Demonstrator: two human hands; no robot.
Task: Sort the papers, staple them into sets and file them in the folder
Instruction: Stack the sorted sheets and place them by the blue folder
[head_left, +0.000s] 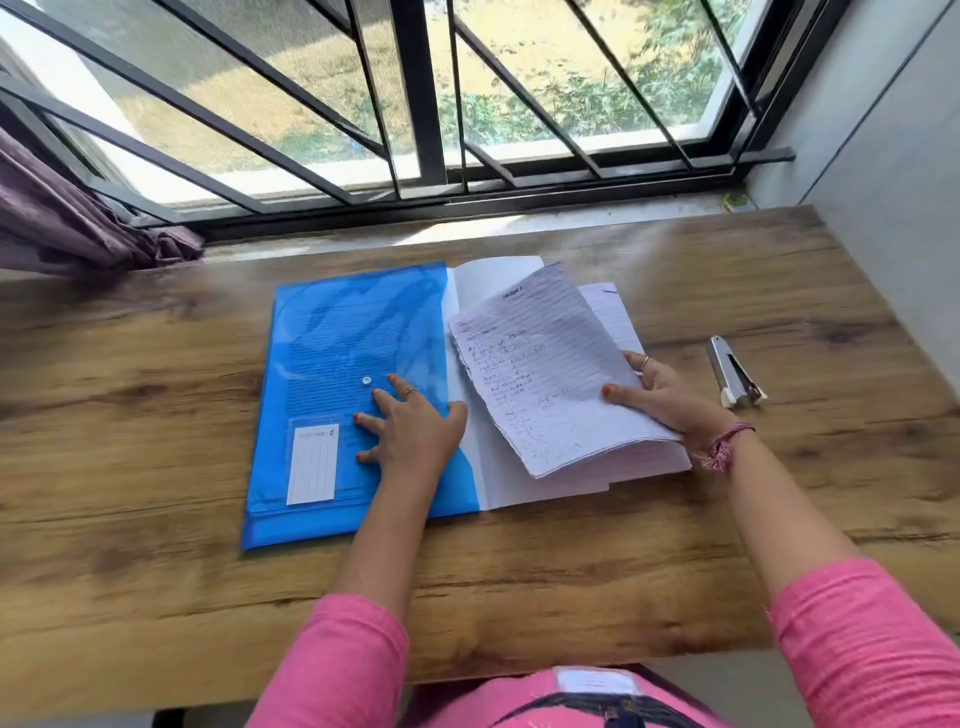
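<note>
Left hand (410, 421) flat on blue folder (332, 332), right hand's (670, 395) grip around handwritten papers (540, 364).

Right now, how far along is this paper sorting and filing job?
Some sheets seem already inside the blue folder, which the left hand presses flat. In hand: the right hand holds a lifted bundle of handwritten papers over more sheets beside the folder. Whether that bundle is stapled I cannot tell; the stapler lies untouched to the right. Filing these papers remains.

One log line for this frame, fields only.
left hand: flat on blue folder | right hand: gripping lined papers | stapler: untouched on table
</note>
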